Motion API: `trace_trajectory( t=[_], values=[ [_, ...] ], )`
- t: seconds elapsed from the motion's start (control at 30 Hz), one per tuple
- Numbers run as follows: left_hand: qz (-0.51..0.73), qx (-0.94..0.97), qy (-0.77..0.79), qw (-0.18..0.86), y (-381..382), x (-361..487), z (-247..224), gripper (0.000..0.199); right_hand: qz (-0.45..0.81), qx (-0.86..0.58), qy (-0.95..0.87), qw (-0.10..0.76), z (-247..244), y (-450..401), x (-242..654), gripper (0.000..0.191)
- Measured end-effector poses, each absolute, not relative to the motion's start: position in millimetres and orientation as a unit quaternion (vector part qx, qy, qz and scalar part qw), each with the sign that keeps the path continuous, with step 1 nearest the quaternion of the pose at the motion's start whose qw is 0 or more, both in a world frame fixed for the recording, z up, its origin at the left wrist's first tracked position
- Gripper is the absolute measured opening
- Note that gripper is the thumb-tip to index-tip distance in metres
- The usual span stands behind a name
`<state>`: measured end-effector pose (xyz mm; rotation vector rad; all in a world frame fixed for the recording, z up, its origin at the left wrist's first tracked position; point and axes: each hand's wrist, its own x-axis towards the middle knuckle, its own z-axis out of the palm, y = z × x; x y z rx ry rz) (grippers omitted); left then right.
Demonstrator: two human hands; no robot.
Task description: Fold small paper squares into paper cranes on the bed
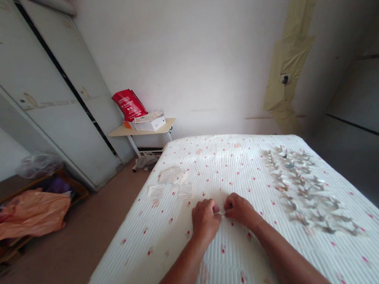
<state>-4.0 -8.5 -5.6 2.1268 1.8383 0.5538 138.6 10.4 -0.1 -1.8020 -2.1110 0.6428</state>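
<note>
Bed (pixel 151 261): white, ribbed, red-spotted. Printed papers (pixel 185 191) lie left, folded pieces (pixel 297 177) in rows right.

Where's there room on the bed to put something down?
One bare patch of the bed is left of the left arm, nearer than the papers. Another lies beyond the hands, between the papers and folded shapes. It's crowded among those shapes, and where left hand and right hand pinch a scrap.
</note>
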Motion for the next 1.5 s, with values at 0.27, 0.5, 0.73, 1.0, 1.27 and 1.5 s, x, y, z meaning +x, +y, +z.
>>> trace_trajectory(
  t=[0.27, 0.5, 0.73, 1.0, 1.27, 1.5],
  values=[
    [0.205, 0.733, 0.634, 0.136, -8, -4, -7, 0.011, 0.206, -0.642, -0.722, 0.159, 2, 6, 132, 0.007],
    [0.207, 0.732, 0.636, 0.131, -8, -4, -10, 0.010, 0.223, -0.630, -0.725, 0.167, -5, 11, 142, 0.016],
    [0.208, 0.730, 0.636, 0.143, -10, -3, -7, 0.012, 0.224, -0.630, -0.723, 0.176, -6, 10, 141, 0.010],
    [0.228, 0.751, 0.606, 0.129, -15, -6, -10, 0.010, 0.231, -0.571, -0.756, 0.222, -7, 6, 149, 0.029],
    [0.247, 0.767, 0.581, 0.113, -21, -8, -11, 0.015, 0.199, -0.499, -0.805, 0.250, -15, -1, 158, 0.039],
    [0.244, 0.783, 0.563, 0.099, -22, -9, -11, 0.012, 0.205, -0.486, -0.815, 0.240, -4, -4, 158, 0.037]
  ],
)
